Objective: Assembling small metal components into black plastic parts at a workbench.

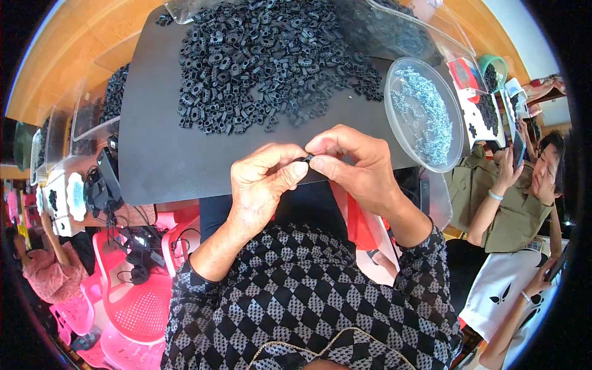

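Note:
Between the fingertips of both hands is a small black plastic part [306, 158], mostly covered by the fingers. My left hand [266, 174] pinches it from the left with thumb and forefinger. From the other side, my right hand [356, 159] closes thumb and forefinger on it. Both hands are raised at the near edge of a dark table [161, 154]. Beyond them spreads a big heap of similar black plastic parts [259, 61]. To the right of the heap sits a round clear lid [394, 126] holding many small shiny bluish-silver pieces [431, 117].
Clear plastic bins [102, 117] with black parts stand at the left. A pink chair [139, 302] with cables and a dark device is at lower left. On the right sits a person in olive clothing [493, 216] with a phone [519, 148]; another person in pink [52, 274] works far left.

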Available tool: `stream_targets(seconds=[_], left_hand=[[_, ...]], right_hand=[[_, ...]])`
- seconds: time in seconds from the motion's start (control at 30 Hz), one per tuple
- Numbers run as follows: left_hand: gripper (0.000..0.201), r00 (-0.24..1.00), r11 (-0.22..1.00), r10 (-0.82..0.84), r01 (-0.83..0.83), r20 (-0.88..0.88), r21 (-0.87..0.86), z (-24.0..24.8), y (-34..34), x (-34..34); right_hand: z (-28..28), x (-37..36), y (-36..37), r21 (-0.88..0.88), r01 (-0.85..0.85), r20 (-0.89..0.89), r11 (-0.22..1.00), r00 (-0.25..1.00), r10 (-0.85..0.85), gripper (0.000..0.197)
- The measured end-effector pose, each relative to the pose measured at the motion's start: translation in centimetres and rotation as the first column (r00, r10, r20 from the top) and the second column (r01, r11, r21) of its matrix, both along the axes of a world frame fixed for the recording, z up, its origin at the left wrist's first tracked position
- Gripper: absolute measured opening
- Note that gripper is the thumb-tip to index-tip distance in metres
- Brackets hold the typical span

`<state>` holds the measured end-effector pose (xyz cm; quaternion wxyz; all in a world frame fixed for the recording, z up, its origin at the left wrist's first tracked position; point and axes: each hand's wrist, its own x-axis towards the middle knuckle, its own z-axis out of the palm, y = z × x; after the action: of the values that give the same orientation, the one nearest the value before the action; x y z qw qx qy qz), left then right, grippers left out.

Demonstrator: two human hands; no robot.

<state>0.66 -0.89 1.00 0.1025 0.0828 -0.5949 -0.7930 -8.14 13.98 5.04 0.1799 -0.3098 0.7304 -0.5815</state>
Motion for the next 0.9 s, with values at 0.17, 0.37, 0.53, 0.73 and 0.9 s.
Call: stream_targets(seconds=[0.17,0.37,0.53,0.73,0.9], left_hand=[[0.017,1.0,0.999,0.0,-0.001,-0.018,-0.044,0.0,0.1,0.0],[0.017,1.0,0.998,-0.009,0.009,-0.01,-0.059,0.0,0.0,0.0],[0.019,1.0,0.976,-0.015,0.018,0.014,-0.219,0.2,0.0,0.1],[0.02,0.998,0.965,-0.049,0.037,-0.041,-0.261,0.4,-0.3,0.2],[0.019,0.999,0.966,-0.049,0.043,-0.016,-0.253,0.2,-0.4,0.4]], right_hand=[[0.1,-0.1,0.2,0.052,-0.014,0.055,0.999,0.998,0.011,0.012],[0.9,-0.6,0.6,0.221,-0.086,0.066,0.971,0.995,0.073,0.013],[1.4,-0.9,0.8,0.287,-0.135,0.04,0.948,0.991,0.129,0.013],[1.0,-1.4,0.9,0.274,-0.207,0.031,0.939,0.978,0.206,0.015],[0.9,-1.6,0.9,0.298,-0.236,0.008,0.925,0.97,0.244,0.014]])
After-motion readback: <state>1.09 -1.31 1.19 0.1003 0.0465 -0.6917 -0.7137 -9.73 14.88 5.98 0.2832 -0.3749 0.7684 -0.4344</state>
